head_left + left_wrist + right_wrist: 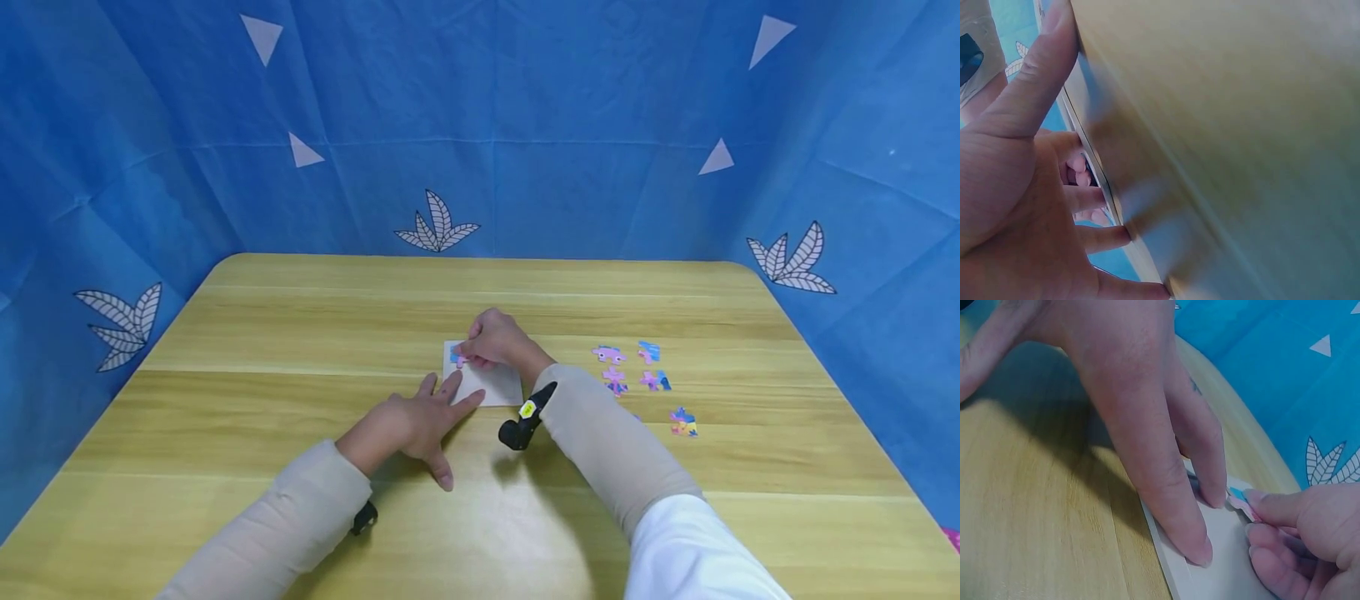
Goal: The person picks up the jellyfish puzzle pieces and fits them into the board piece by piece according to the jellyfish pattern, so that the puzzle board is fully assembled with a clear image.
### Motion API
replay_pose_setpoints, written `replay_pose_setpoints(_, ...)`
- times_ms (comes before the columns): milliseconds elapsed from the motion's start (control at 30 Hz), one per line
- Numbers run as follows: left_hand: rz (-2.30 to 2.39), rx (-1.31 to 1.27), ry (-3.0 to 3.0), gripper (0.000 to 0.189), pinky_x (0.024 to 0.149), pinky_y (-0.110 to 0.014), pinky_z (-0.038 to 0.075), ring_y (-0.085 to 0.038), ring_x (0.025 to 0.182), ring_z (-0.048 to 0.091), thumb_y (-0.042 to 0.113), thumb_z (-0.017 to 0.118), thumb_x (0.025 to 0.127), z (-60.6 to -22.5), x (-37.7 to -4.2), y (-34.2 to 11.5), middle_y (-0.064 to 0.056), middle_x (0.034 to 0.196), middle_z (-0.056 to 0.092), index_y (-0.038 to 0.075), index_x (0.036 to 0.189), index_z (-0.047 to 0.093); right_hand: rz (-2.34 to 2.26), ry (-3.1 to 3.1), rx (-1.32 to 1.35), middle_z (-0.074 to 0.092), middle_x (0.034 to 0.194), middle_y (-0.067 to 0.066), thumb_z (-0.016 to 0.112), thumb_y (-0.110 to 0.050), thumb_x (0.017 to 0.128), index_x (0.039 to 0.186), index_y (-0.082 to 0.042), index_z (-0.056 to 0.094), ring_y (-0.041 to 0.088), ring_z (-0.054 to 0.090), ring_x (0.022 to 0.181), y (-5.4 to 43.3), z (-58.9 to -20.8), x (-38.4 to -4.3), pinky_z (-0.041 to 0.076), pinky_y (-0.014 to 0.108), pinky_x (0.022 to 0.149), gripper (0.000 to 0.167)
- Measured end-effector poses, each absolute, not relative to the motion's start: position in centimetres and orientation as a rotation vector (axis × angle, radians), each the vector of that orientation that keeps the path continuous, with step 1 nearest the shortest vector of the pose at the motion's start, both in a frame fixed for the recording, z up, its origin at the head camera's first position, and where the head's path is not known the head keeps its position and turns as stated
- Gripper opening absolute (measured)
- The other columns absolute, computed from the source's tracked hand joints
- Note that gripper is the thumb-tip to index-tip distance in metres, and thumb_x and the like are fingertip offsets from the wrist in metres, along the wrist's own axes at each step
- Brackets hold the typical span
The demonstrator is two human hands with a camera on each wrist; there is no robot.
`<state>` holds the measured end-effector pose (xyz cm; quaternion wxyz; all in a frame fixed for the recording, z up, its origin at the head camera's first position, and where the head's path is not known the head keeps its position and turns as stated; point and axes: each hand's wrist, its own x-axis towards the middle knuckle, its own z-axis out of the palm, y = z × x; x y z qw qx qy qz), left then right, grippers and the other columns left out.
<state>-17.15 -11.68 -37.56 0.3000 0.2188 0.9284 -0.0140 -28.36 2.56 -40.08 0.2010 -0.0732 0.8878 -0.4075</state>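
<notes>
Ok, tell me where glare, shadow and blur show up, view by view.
Head view: pale glare on the table near the bottom edge, a soft shadow beside the right sleeve; left wrist: table surface blurred, left hand clearer; right wrist: broad dark shadow on the table beside the left hand.

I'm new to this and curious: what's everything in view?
Table: one, yellowish, centre
Backdrop: one, blue, around table
Triangles: four, whitish, on backdrop
Leaf prints: three, white, on backdrop
Board: one, white, mid-table
Puzzle piece: one, blue-pink, board's far left
Loose pieces: five clear, one mostly hidden, multicoloured, right of board
Patch: one, pink, right edge
Wrist devices: two, black, at wrists
Sleeves: two beige, one white, on arms
Left hand: one, bare, touching board
Right hand: one, bare, pinching puzzle piece
</notes>
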Motion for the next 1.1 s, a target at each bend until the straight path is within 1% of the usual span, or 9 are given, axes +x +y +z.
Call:
replay_pose_setpoints(233, -0.03, 0.578, 2.461, 0.123, 0.09, -0.063, 0.044, -0.041, 0.147, 0.003, 0.057, 0.086, 0.065, -37.6, -17.2, -11.6, -0.009, 0.165, -0.004, 0.031, 0.16, 0.012, -1.095, 2.513, -0.248, 0.068, 0.069, 0.007, 0.078, -0.021, 0.088, 0.079, -0.003, 0.062, 0.014, 0.062, 0.055, 2.7, -39.9, -28.4, 0.052, 0.025, 0.054, 0.026)
replay_pose_setpoints(500, -0.005, 0.58, 2.456, 0.122, 0.091, -0.062, 0.044, -0.041, 0.147, 0.003, 0.054, 0.087, 0.066, -37.5, -17.0, -11.5, -0.01, 0.165, -0.004, 0.03, 0.16, 0.013, -1.061, 2.527, -0.214, 0.067, 0.066, 0.007, 0.079, -0.023, 0.086, 0.075, -0.003, 0.06, 0.014, 0.061, 0.053, 2.5, -40.0, -28.5, 0.051, 0.025, 0.051, 0.03)
replay_pose_setpoints(800, 0.011, 0.6, 2.462, 0.122, 0.09, -0.061, 0.045, -0.043, 0.147, 0.004, 0.053, 0.088, 0.065, -37.4, -17.0, -11.4, -0.012, 0.165, -0.002, 0.028, 0.16, 0.015, -0.991, 2.604, -0.205, 0.059, 0.055, 0.004, 0.08, -0.037, 0.084, 0.064, -0.009, 0.053, 0.014, 0.053, 0.046, 2.5, -40.8, -28.7, 0.039, 0.025, 0.044, 0.044)
replay_pose_setpoints(967, 0.014, 0.597, 2.464, 0.122, 0.091, -0.06, 0.045, -0.042, 0.147, 0.003, 0.052, 0.088, 0.065, -37.5, -17.0, -11.5, -0.012, 0.165, -0.003, 0.028, 0.16, 0.014, -0.986, 2.645, -0.237, 0.053, 0.049, 0.002, 0.08, -0.04, 0.083, 0.059, -0.01, 0.049, 0.014, 0.049, 0.042, 2.4, -41.0, -28.6, 0.036, 0.026, 0.043, 0.049)
replay_pose_setpoints(1100, 0.022, 0.601, 2.459, 0.122, 0.095, -0.061, 0.042, -0.043, 0.147, 0.003, 0.051, 0.088, 0.066, -37.6, -17.1, -11.6, -0.012, 0.165, -0.003, 0.027, 0.16, 0.014, -0.976, 2.664, -0.24, 0.049, 0.047, 0.0, 0.079, -0.041, 0.084, 0.057, -0.011, 0.049, 0.013, 0.045, 0.041, 2.4, -41.1, -28.5, 0.034, 0.026, 0.043, 0.05)
